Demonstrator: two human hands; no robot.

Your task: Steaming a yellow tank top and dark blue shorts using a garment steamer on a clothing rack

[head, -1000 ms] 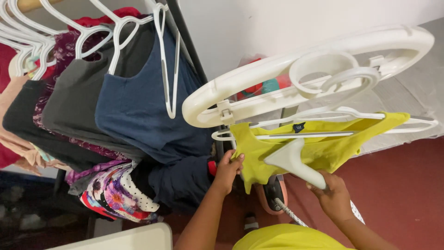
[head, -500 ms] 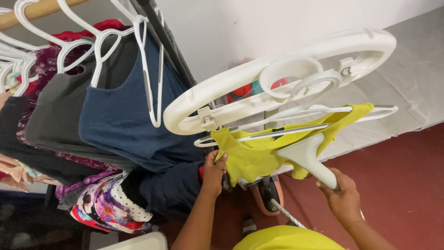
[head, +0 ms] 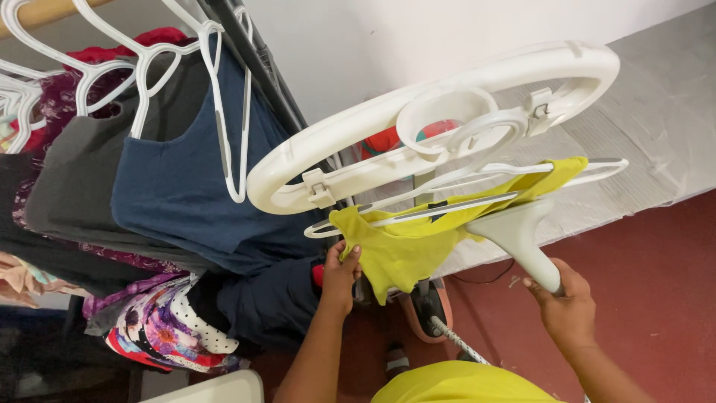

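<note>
Steaming appears to be in hand: the right hand (head: 570,306) is gripping the steamer (head: 518,235) handle, head pressing the yellow top (head: 403,250) hanging under the white ring (head: 418,123), while the left hand (head: 341,272) is pinching its hem taut; next pass likely needs steady tension.

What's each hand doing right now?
Left hand: closed, pinching the yellow garment.
Right hand: closed around the white steamer head handle.
</note>
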